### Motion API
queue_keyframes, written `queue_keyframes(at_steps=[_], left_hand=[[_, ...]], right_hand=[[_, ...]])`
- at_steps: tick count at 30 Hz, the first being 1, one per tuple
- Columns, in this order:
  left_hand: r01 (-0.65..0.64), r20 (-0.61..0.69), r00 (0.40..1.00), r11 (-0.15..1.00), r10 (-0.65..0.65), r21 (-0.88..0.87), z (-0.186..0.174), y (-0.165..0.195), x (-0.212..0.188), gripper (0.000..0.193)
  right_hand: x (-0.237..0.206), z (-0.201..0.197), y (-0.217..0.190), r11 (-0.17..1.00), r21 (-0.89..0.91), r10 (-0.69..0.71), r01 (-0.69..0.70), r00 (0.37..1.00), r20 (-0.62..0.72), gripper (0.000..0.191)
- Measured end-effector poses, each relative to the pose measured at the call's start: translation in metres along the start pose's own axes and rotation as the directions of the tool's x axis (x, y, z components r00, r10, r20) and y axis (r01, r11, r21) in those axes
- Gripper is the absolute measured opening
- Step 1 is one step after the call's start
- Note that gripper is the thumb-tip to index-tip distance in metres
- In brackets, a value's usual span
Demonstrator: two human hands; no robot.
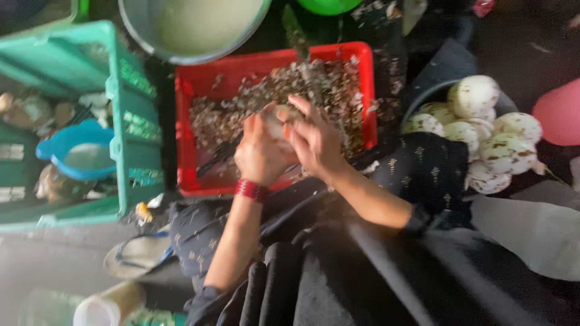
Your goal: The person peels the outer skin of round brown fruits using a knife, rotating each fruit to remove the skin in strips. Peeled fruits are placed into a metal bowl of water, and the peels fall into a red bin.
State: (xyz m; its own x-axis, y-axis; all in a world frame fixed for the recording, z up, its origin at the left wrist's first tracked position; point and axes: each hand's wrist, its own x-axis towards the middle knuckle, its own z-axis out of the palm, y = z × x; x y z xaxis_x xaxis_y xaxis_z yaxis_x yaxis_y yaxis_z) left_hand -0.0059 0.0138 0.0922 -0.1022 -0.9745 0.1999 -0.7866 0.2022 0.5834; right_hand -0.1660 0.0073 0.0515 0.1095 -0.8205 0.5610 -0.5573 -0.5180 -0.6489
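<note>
My left hand (260, 151) and my right hand (314, 139) meet over a red crate (184, 121) and together hold a small pale round thing (277, 121). The picture is blurred, so the thing's kind is unclear. A red bangle sits on my left wrist. The crate is full of brownish and white peelings (338, 90). To the right, a dark basin (423, 99) holds a heap of whitish round vegetables or fruits (483, 127) with brown marks.
A green crate (130, 121) on the left holds a blue scoop (81, 151) and pale scraps. A grey tub of cloudy liquid (193, 27) stands beyond the red crate. A sandal (136, 253) lies near my knee, a pink thing (559, 111) at right.
</note>
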Motion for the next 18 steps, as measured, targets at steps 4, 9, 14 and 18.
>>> queue_keyframes(at_steps=[4,9,14,18], left_hand=[[0.066,0.061,0.996,0.998,-0.066,0.011,-0.004,0.01,0.003,0.112],[-0.009,0.032,0.999,0.998,0.011,-0.057,-0.002,0.008,0.004,0.111],[-0.06,0.092,0.993,0.993,0.069,-0.104,-0.005,-0.016,0.002,0.117],[-0.205,0.051,0.972,0.929,0.231,-0.309,-0.025,-0.031,0.006,0.117]], right_hand=[[0.031,0.004,0.026,0.659,0.235,0.601,-0.715,0.688,0.407,0.031],[0.003,0.008,0.022,0.985,0.02,0.17,-0.171,0.985,0.017,0.026],[0.0,0.012,0.047,0.463,0.453,0.576,-0.762,0.647,0.5,0.033],[0.013,0.003,0.071,0.057,0.538,0.667,-0.841,0.433,0.606,0.032]])
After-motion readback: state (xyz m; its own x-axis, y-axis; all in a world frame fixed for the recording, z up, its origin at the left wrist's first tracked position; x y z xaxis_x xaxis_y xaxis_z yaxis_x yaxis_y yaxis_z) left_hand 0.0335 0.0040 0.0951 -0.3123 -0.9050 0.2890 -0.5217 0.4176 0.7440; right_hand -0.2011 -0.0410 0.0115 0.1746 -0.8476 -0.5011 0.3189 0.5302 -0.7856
